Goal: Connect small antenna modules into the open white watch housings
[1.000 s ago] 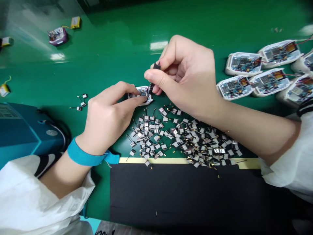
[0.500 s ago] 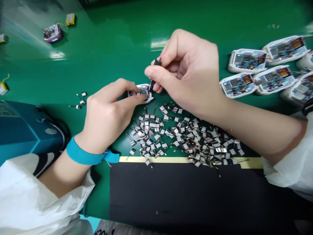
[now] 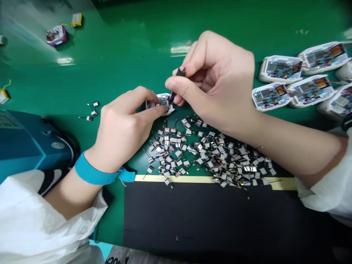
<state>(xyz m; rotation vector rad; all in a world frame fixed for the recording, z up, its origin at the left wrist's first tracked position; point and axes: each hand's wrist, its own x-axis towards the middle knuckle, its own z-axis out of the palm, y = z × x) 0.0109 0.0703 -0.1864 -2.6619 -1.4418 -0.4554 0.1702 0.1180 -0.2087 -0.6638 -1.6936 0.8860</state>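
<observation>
My left hand (image 3: 123, 119) has its thumb and forefinger set on a small white case (image 3: 162, 99) with exposed circuitry, lying on the counter (image 3: 123, 66) just beyond the scattered black-and-white modules (image 3: 236, 161). My right hand (image 3: 220, 79) pinches a slim black implement (image 3: 180, 73) between thumb and fingers, lower end at the case's right end; contact there: cannot tell. Against one second earlier: both grips unchanged, implement at the same end. View shifted slightly; the larger white cases (image 3: 280, 69) at right appear farther right, the purple case (image 3: 57, 36) farther left.
</observation>
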